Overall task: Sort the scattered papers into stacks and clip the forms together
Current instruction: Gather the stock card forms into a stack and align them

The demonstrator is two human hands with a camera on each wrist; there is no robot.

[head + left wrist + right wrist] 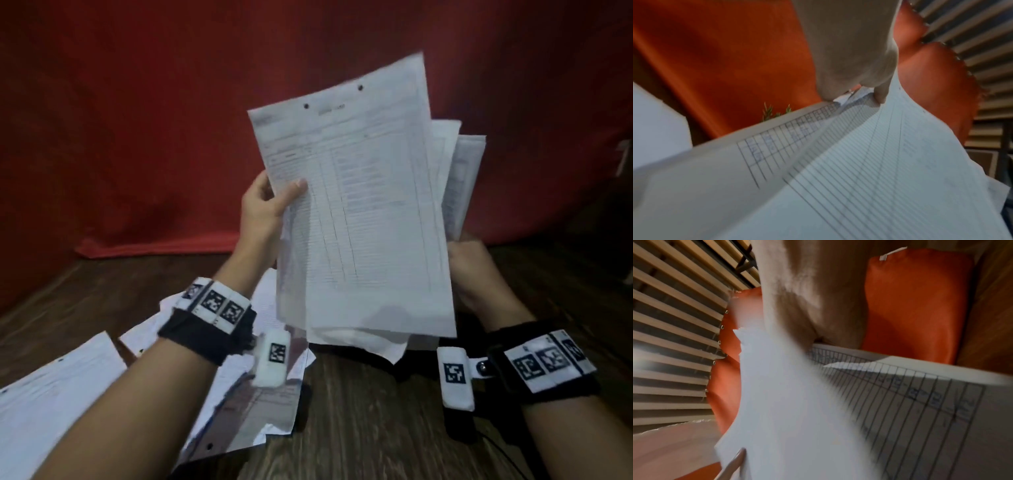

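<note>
Papers (359,212), a loose sheaf of ruled printed forms, held up in the air above a dark wooden table (359,411), tilted, with two punched holes near the top edge of the front sheet. Not squared: further sheets fanned out behind to the right, others sagging below the lower edge. Gripped at the left edge by the left hand (263,209), thumb (294,190) pressed flat on the front sheet, other fingers hidden behind the pile. Same pinch seen close in the left wrist view, left hand (855,56) with a fingertip (880,95) on the lined page (890,162) and a gridded sheet carrying blue handwriting just underneath. Held from the lower right by the right hand (476,270), fingers curled round the rear sheets, mostly hidden by the paper. Blurred in the right wrist view: right hand (797,293) closed on the white sheets (787,402), a ruled form with handwritten numbers beside them.

Scattered sheets (58,394) lying flat on the table at lower left, overlapping, some reaching under the left forearm, one glossy and reflecting. Red cloth (154,120) hanging behind the table, its hem resting on the far edge. Black wristbands with square-patterned markers on both wrists.
</note>
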